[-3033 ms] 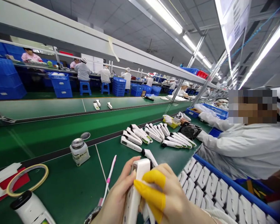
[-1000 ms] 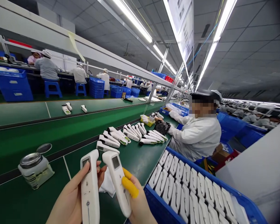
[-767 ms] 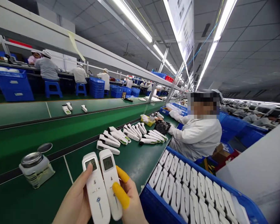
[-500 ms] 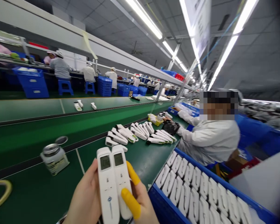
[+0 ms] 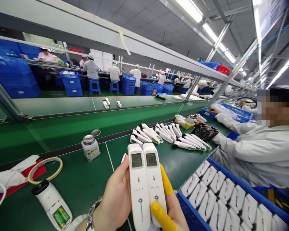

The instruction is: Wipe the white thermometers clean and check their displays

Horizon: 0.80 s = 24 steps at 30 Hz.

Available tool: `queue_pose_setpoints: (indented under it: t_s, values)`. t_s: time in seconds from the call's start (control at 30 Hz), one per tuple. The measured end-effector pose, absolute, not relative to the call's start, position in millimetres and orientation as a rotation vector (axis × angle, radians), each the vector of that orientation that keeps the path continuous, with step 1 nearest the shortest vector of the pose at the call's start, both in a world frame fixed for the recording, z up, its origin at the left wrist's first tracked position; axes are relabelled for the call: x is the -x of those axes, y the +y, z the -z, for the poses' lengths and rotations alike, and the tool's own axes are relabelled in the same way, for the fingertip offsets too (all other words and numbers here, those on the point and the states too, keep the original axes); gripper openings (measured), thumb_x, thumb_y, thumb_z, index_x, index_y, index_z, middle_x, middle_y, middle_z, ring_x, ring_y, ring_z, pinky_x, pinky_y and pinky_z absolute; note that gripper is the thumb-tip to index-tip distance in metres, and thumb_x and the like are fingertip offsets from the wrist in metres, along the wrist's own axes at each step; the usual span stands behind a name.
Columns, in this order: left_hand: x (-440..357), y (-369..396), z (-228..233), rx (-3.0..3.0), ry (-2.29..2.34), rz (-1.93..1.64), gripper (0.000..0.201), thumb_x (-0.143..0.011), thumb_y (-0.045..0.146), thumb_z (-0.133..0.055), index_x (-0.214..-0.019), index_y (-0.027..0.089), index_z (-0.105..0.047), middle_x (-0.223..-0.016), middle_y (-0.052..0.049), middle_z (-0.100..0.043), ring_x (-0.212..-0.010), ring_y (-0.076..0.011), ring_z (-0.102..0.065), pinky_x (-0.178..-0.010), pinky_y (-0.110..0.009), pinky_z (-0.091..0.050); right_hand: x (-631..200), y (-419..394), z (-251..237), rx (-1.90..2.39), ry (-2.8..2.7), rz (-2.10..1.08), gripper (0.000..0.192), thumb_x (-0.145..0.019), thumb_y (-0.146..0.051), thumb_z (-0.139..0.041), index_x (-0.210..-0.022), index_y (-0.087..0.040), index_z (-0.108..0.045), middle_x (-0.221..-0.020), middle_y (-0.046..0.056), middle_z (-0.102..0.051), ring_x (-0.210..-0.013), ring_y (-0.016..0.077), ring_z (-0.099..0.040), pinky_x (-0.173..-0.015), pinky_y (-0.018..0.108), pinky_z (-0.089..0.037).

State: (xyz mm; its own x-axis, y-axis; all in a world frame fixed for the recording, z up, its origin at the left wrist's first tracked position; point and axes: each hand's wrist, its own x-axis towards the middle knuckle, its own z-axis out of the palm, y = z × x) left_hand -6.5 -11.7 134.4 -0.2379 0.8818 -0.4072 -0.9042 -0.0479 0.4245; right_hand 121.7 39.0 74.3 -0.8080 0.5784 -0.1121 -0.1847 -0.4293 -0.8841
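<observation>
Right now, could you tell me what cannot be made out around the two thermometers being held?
- Head view: the left thermometer and right thermometer show lit screens, but the characters are too small to read surely.
- Their lower ends are cut off by the bottom edge.
- The left hand and right hand hide the thermometers' backs.
- The blue tray runs out of frame.

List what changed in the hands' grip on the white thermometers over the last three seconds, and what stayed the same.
Three seconds ago both hands clasped one unit. Now the left hand holds the left thermometer and the right hand the right thermometer, brought together side by side, upright, screens lit. The yellow finger cots and the laid-out thermometers on the green table are unchanged.
</observation>
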Motion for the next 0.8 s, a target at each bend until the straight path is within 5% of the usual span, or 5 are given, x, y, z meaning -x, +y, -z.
queue_pose_setpoints:
  t_s: [0.33, 0.57, 0.8]
  values:
    - [5.0, -11.5, -133.5, 0.066, 0.661, -1.678, 0.037, -0.088, 0.042, -0.04, -0.1, 0.018, -0.066, -0.086, -0.007, -0.071, -0.094, -0.0253, -0.063, -0.086, -0.038, -0.047, -130.3, 39.1, -58.1, 0.697, -1.486, -2.073, 0.077, -0.072, -0.04, -0.067, -0.138, -0.032, -0.028, -0.115, 0.009, -0.062, -0.113, 0.03, -0.054, -0.089, 0.042, -0.047]
    - [4.6, -12.0, -132.4, 0.107, 0.643, -1.66, 0.04, -0.087, 0.045, -0.041, -0.1, 0.017, -0.066, -0.085, -0.007, -0.072, -0.083, -0.0222, -0.066, -0.079, -0.035, -0.05, -122.8, 32.1, -66.8, 0.6, -1.315, -2.28, 0.092, -0.069, -0.038, -0.071, -0.14, -0.036, -0.013, -0.113, 0.01, -0.063, -0.092, 0.0293, -0.065, -0.075, 0.044, -0.054]
    - [4.1, -13.8, -128.9, 0.059, 0.514, -1.634, 0.05, -0.086, 0.053, -0.037, -0.101, 0.016, -0.066, -0.089, -0.007, -0.072, -0.087, -0.0242, -0.066, -0.088, -0.038, -0.046, -116.5, 27.3, -70.5, 0.565, -1.207, -2.348, 0.104, -0.067, -0.034, -0.073, -0.139, -0.038, 0.002, -0.112, 0.01, -0.062, -0.093, 0.0319, -0.064, -0.072, 0.047, -0.053]
